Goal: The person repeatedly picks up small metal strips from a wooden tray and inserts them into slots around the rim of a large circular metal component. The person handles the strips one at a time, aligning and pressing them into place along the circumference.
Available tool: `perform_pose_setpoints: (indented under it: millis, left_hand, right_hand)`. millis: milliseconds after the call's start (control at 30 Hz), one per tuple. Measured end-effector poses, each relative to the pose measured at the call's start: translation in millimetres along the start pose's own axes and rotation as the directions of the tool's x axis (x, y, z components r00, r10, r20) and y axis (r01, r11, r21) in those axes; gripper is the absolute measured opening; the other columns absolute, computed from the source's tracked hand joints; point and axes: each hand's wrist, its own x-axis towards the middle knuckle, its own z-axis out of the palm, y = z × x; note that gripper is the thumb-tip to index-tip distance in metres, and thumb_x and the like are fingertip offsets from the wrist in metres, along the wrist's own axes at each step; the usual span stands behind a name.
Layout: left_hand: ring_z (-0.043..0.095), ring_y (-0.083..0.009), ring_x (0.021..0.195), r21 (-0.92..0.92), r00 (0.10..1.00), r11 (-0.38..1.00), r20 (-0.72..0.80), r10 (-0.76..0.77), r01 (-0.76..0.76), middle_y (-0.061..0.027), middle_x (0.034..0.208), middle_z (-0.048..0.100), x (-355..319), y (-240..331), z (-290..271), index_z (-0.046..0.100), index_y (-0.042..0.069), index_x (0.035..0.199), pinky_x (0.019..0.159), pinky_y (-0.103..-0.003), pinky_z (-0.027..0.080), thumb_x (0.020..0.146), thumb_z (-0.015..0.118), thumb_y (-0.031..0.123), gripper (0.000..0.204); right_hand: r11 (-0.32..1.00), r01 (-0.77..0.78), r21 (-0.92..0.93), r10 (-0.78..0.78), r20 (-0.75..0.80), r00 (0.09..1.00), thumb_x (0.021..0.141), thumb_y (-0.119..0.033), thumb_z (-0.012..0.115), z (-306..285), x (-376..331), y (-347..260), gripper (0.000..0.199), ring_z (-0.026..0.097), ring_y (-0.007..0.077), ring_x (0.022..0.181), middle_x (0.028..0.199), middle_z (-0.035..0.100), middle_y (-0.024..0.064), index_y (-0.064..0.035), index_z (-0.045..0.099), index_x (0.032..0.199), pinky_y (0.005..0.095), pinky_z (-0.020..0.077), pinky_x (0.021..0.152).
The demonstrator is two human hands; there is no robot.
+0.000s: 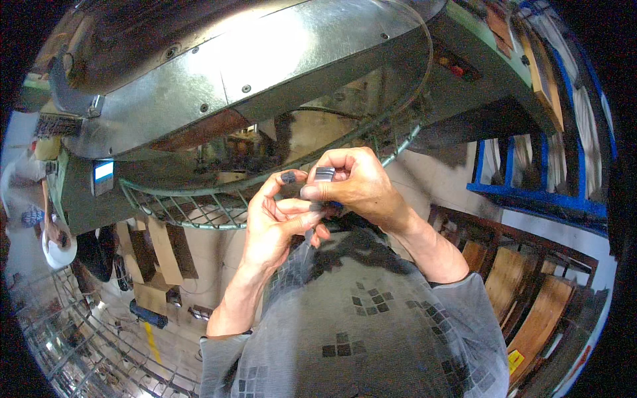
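Both hands are up close under the curved sheet-metal guard (265,60), and the right hand (361,186) pinches a small silvery metal piece (324,174) between thumb and fingertips, holding it just above the left hand (275,222). The left hand's fingers curl loosely, forefinger raised beside the piece and touching the right hand. Behind them runs a green wire ring (199,212); a blue rack (531,192) stands far right.

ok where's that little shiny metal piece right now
In the head view, the small metal piece is near centre, pinched in the right hand, beside the left hand, below the wire guard ring.
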Motion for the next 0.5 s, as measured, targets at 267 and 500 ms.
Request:
perform_pose_setpoints:
  millis: [267,500]
  left_hand:
    - [0.073,-0.0298,0.067,-0.038,1.000,0.999,-0.004,-0.001,0.001,-0.0251,0.093,0.073,-6.3,-2.4,0.2,0.039,0.001,0.137,0.053,-0.033,0.059,0.086,0.070,-0.009,0.060]
    - [0.072,-0.0309,0.065,-0.035,0.997,0.999,-0.071,0.015,-0.018,-0.0243,0.092,0.073,-8.3,-4.2,1.8,0.044,0.002,0.133,0.052,-0.036,0.059,0.082,0.072,-0.009,0.059]
  right_hand:
    - [0.996,0.054,-0.072,-0.052,0.026,0.998,0.090,-0.022,0.076,5.7,-5.7,0.3,0.022,0.051,0.0017,0.063,0.071,0.061,-0.0063,-0.0046,0.068,0.079,0.0205,0.0406,0.060]
    - [0.992,-0.045,0.118,0.047,-0.010,0.999,0.089,-0.014,0.077,4.7,-5.7,1.6,0.015,0.058,0.0050,0.068,0.079,0.066,-0.0020,-0.0048,0.067,0.083,0.0228,0.0463,0.063]
